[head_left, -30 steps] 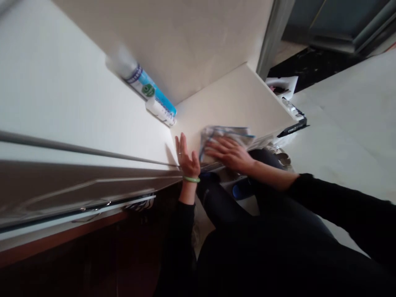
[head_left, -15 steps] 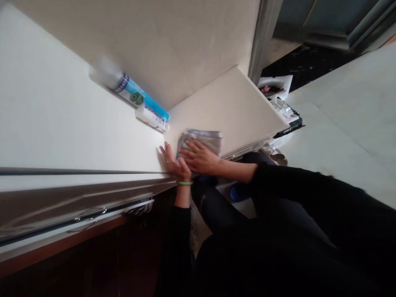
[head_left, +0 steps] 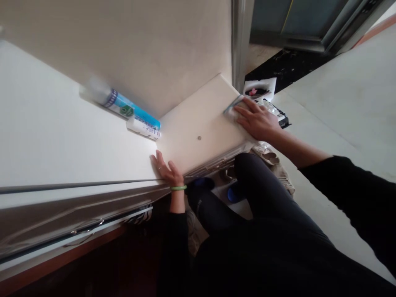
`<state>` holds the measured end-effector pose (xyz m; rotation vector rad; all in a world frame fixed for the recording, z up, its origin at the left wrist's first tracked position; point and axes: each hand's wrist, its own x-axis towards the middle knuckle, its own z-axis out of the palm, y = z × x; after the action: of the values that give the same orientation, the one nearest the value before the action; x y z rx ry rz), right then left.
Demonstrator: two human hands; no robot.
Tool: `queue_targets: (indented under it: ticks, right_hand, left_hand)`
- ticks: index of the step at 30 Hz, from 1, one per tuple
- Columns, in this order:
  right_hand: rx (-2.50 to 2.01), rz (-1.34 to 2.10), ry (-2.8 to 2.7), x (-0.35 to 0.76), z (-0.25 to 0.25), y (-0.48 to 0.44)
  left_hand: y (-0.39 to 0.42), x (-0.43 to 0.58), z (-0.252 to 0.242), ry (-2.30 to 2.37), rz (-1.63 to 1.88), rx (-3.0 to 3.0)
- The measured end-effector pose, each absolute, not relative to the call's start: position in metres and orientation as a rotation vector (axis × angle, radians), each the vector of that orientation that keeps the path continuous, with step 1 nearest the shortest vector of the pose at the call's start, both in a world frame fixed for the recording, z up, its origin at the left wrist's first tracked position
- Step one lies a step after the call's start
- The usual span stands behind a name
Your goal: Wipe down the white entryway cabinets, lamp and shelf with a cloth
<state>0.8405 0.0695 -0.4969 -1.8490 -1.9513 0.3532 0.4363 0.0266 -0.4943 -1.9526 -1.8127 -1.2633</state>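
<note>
Right hand point(head_left: 255, 121) presses flat, fingers spread, on the cloth point(head_left: 232, 108) at the tabletop point(head_left: 192, 123) edge. Left hand point(head_left: 165, 169) braces, open. Even pressure probably wipes best.

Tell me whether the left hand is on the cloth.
No: the left hand lies flat on the white surface by its near edge, while the cloth sits under the right hand at the far corner.

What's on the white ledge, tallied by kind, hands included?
Hands: 2, left hand flat on the near edge, right hand pressing the cloth.
Containers: 2, blue-and-white can and small white tube, both lying on their sides by the wall.
Cloths: 1, cloth.
Total: 5
</note>
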Motion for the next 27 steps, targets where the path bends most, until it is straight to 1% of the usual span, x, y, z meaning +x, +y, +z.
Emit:
queue_targets:
  ticks: [2, 6, 10, 13, 16, 19, 21, 24, 27]
  right_hand:
    - [-1.855, 0.333, -1.87, 0.842, -0.504, 0.043]
    - [-1.804, 0.127, -1.827, 0.834, -0.516, 0.004]
    - [-1.776, 0.038, -1.882, 0.814, -0.516, 0.016]
    - [-1.631, 0.139, -2.021, 0.768, -0.512, 0.056]
    - [-1.454, 0.326, -2.211, 0.683, -0.499, 0.095]
    - [-1.352, 0.433, -2.417, 0.592, -0.478, 0.105]
    - [-1.175, 0.446, -2.545, 0.555, -0.47, 0.096]
    - [-0.824, 0.401, -2.636, 0.561, -0.477, 0.073]
    - [-0.673, 0.337, -2.555, 0.633, -0.499, 0.051]
  left_hand:
    - [0.027, 0.436, -0.495, -1.815, -1.295, -1.95]
    - [0.026, 0.438, -0.497, -1.774, -1.376, -1.965]
    - [0.021, 0.444, -0.497, -1.725, -1.414, -1.964]
    - [0.016, 0.448, -0.495, -1.688, -1.473, -1.991]
    - [0.015, 0.448, -0.495, -1.724, -1.482, -2.018]
    - [0.017, 0.444, -0.495, -1.774, -1.481, -2.006]
    - [0.018, 0.441, -0.494, -1.815, -1.473, -1.976]
    - [0.018, 0.438, -0.49, -1.811, -1.468, -1.94]
    - [0.015, 0.435, -0.487, -1.756, -1.427, -1.948]
